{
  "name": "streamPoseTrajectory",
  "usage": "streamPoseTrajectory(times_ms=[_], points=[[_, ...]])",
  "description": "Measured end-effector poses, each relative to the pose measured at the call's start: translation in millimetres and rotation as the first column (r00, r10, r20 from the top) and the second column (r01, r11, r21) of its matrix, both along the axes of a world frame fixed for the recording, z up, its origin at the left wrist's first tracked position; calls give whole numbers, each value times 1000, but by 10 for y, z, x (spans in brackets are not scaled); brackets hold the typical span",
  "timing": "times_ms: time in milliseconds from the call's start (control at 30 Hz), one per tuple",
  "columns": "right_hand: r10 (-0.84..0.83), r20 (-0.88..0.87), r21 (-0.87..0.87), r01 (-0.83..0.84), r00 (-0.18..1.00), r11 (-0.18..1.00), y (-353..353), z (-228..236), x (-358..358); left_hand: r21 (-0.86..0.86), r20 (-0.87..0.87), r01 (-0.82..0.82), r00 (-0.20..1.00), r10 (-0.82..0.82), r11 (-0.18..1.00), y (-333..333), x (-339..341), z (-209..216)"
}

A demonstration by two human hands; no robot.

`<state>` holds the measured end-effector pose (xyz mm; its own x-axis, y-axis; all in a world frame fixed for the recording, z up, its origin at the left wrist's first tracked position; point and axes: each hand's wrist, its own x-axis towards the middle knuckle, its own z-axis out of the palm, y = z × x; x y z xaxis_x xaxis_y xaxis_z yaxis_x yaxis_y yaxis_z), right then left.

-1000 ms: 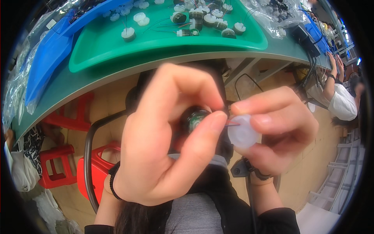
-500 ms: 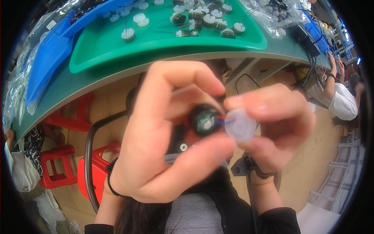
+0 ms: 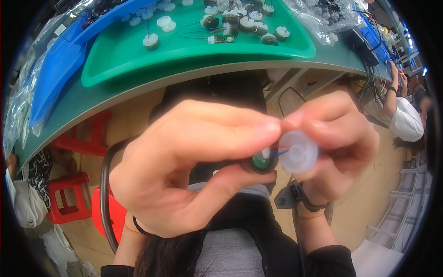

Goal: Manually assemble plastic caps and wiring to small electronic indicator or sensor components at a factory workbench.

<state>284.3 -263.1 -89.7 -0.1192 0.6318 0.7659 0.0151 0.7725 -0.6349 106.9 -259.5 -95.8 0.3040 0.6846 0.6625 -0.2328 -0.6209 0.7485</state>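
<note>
My left hand point(image 3: 166, 143) pinches a small dark round part with a green circuit-board face point(image 3: 262, 160) between thumb and fingers. Much of this part is hidden by the fingers. Thin red and blue wires point(image 3: 279, 151) run from the green face to a translucent white plastic cap point(image 3: 299, 153). The cap is round and flanged, with a raised centre. My right hand point(image 3: 344, 138) grips it at its rim. Both hands are close together in front of my body, the fingertips nearly meeting.
Beyond the hands, a green tray point(image 3: 184, 57) holds several similar dark round parts with white caps and wires. Blue trays point(image 3: 60, 78) and clear plastic bags point(image 3: 314, 23) flank it on the table. Red stools point(image 3: 69, 198) stand at lower left. Another person point(image 3: 406, 120) sits at far right.
The left fingers have closed from a wide curl into a pinch on the dark part, which has moved right and slightly down. The cap and right hand have shifted slightly right.
</note>
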Motion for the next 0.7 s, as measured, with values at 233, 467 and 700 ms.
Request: streamPoseTrajectory(times_ms=[233, 467, 700], points=[[-121, -76, -177, 106, 990, 978, -118, 77, -100, 39, -37, -52, 998, 54, 998, -24, -9, 27], [-64, -32, -44, 63, 997, 997, -32, -1, -47, 98, -68, 50, 997, -43, 994, 74, -90, -12], [-31, 45, -65, 34, 999, 997, -68, 65, -19, 47, -9, 88, 996, -87, 995, 46, -83, -29]])
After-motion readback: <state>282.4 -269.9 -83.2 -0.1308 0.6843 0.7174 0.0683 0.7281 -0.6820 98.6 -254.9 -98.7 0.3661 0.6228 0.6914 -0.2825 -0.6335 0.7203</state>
